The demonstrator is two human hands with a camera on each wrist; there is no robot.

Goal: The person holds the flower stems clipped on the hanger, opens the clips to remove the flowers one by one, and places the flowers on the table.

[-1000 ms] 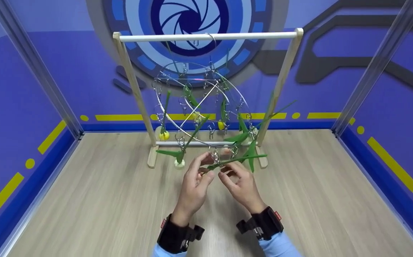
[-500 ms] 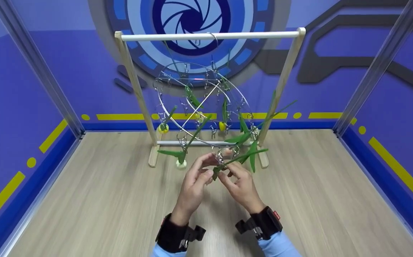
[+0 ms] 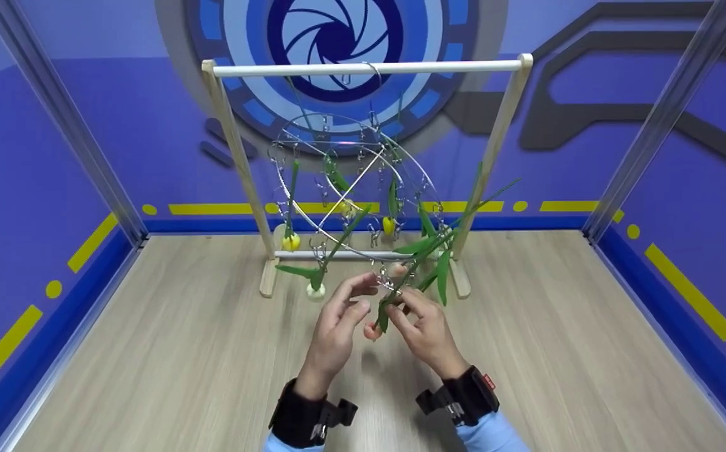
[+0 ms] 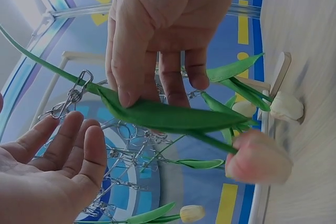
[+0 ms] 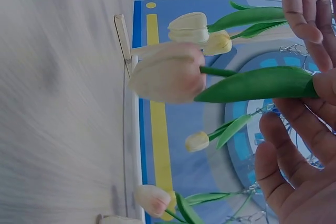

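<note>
A pale pink tulip [image 3: 373,331] hangs head down on a slanting green stem, its bloom large in the right wrist view. My right hand [image 3: 428,326] pinches it by the leaf, thumb on the leaf in the left wrist view. Higher up, the stem passes through a metal clip [image 4: 76,95] hanging from the front of a round wire hanger [image 3: 351,186]. My left hand [image 3: 337,326] is held beside the tulip, fingers apart and gently bent with nothing in them. Its fingertips [image 4: 47,124] are right at the clip.
The hanger hooks over the white top bar [image 3: 463,64] of a wooden stand. More tulips hang from its clips: a white one [image 3: 315,290] and a yellow one [image 3: 290,242] to the left, several others behind and at right. Blue printed walls surround the wood-grain table [image 3: 168,351].
The tulip in my right hand has swung from nearly level to steep, its bloom now showing below. My left fingers have drawn slightly away from it. The yellow tulip at left bobbed up and down.
</note>
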